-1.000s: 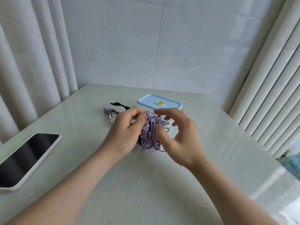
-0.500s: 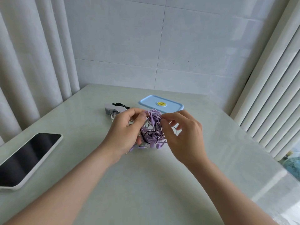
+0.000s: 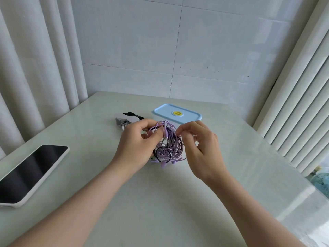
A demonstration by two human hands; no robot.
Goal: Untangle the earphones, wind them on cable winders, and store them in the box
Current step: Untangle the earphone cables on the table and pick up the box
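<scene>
A tangled bundle of purple and black earphones [image 3: 169,147] hangs between my hands just above the table, its earbuds dangling at the bottom. My left hand [image 3: 137,145] pinches the upper left part of the tangle with thumb and fingers. My right hand [image 3: 201,145] pinches cable strands at the upper right side. Behind the tangle stands the box with a light blue lid [image 3: 177,114] and a yellow sticker, closed. Left of the box lie white and black cable winders [image 3: 128,117], partly hidden by my left hand.
A phone [image 3: 30,172] with a dark screen and white case lies at the table's left edge. The pale table [image 3: 160,202] meets a tiled wall behind. Curtains hang at left, a ribbed white panel at right.
Both hands have lifted the tangle a little and shifted their pinch toward its top. My right fingers have closed on strands at the upper right.
</scene>
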